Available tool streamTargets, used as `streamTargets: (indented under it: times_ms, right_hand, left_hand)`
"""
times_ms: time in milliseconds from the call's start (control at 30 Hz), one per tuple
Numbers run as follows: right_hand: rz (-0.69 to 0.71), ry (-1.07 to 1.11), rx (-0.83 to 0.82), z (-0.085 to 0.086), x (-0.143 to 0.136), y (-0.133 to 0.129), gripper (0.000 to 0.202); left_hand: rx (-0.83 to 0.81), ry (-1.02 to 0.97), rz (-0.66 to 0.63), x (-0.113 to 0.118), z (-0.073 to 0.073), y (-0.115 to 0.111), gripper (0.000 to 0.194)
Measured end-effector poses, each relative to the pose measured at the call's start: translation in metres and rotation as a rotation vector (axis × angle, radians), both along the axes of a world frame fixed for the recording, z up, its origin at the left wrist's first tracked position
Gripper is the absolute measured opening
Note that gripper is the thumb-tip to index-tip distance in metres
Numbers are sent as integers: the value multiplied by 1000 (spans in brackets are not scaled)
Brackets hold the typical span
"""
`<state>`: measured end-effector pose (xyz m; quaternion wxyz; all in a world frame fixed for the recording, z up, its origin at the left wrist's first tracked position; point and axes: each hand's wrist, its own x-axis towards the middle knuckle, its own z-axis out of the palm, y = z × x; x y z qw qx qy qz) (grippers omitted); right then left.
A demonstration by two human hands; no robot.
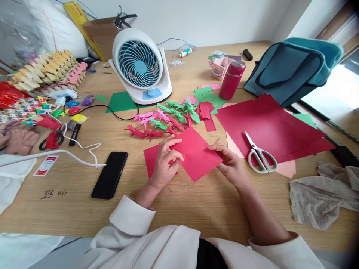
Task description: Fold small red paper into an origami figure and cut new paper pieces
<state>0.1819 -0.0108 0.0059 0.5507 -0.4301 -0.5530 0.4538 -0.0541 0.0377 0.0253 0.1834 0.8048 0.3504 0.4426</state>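
Red paper square (200, 158) in your hands, left of the scissors (254, 146), apparently unshaped.
Your half-curled left hand (163, 163) and right hand (231, 165) pinch its edges; paper figures (159, 124) beyond-left of the scissors look finished, large red sheets (283, 123) remain beneath them.

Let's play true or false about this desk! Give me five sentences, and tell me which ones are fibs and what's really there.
1. The left hand and right hand are both on a red square. True.
2. The bottle stands between the fan and the bag. True.
3. The fan is all red. False: the fan is white and blue.
4. The right hand holds the scissors. False: the scissors lie on big red sheets.
5. The phone is standing upright. False: the phone lies flat on the table.
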Motion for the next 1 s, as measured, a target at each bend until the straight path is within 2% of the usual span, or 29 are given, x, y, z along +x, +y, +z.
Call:
streamTargets:
  times_ms: [133, 267, 433, 667, 733, 833, 1000]
  right_hand:
    - [8, 0, -76, -2, -1, -2, 34]
    - [-20, -42, -96, -3, 0, -2, 38]
    - [21, -60, -109, -1, -1, 0, 39]
    - [17, -51, -150, -2, 1, 2, 42]
    - [44, -47, -149, -4, 2, 2, 39]
    - [79, -41, -136, -5, 2, 2, 30]
    - [131, -80, -133, -5, 0, 1, 25]
  left_hand:
    - [-123, -38, -58, 1, -2, -1, 16]
    - [-268, -80, -118, 2, -8, -2, 9]
    - [-375, -182, -221, 3, -14, -3, 4]
    - [-521, -318, -302, 1, -18, -3, 14]
    - [-513, -326, -321, 1, -18, -4, 12]
    - [-410, -241, -317, 1, -16, -4, 8]
    - [-233, -68, -215, 1, -12, -5, 2]
